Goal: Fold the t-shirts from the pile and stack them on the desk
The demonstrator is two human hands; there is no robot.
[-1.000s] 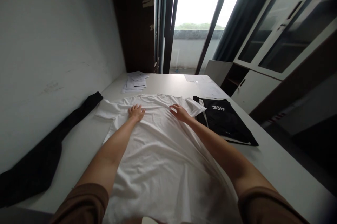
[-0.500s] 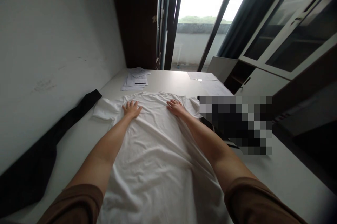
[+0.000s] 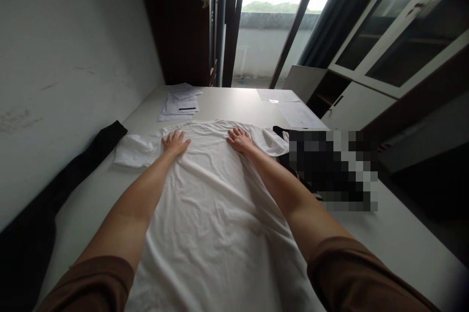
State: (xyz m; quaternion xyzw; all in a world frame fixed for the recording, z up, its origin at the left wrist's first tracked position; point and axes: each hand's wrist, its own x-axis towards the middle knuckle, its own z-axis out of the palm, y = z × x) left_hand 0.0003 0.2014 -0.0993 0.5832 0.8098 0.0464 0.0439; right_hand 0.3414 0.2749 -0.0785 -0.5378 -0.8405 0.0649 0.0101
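Note:
A white T-shirt (image 3: 212, 214) lies spread flat on the white table (image 3: 370, 234), its collar end away from me. My left hand (image 3: 175, 143) rests flat on the shirt near its left shoulder, fingers spread. Near the right shoulder my right hand (image 3: 240, 140) presses flat on the cloth, fingers stretched out too. Neither hand holds anything. The left sleeve (image 3: 134, 151) lies bunched out to the side.
A black garment (image 3: 289, 156) lies right of the shirt, partly blurred out. Long black cloth (image 3: 76, 165) runs along the wall on the left. Paper sheets (image 3: 179, 104) and more papers (image 3: 289, 107) lie at the table's far end. Cabinets stand at the right.
Both hands have slid a little further up the shirt toward the shoulders and flattened out, the fingers spreading. The cloth under them looks smoother.

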